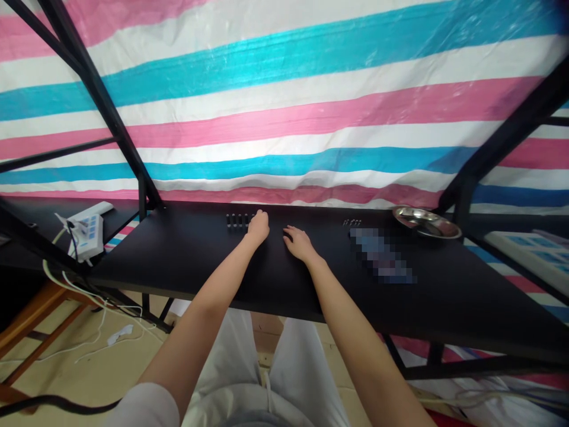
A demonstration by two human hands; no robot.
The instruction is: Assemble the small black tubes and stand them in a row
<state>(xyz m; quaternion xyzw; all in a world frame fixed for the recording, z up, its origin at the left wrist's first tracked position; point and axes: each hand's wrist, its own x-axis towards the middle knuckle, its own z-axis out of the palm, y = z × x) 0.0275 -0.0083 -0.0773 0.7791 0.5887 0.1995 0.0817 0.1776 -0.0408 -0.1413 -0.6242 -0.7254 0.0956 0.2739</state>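
Observation:
Both my arms reach forward over a black table (186, 261). My left hand (259, 226) is curled closed at the right end of a short row of small dark upright pieces (237, 222) near the table's far edge; what its fingers hold is hidden. My right hand (299, 242) rests palm down on the tabletop a little to the right, fingers bent and touching the surface, with something small and dark under the fingertips that I cannot make out.
A second cluster of small dark pieces (352, 223) stands further right, beside a blurred patch. A round metal dish (425, 221) sits at the far right. A white power strip (86, 228) with cables lies at the left. Black frame bars rise on both sides before a striped tarp.

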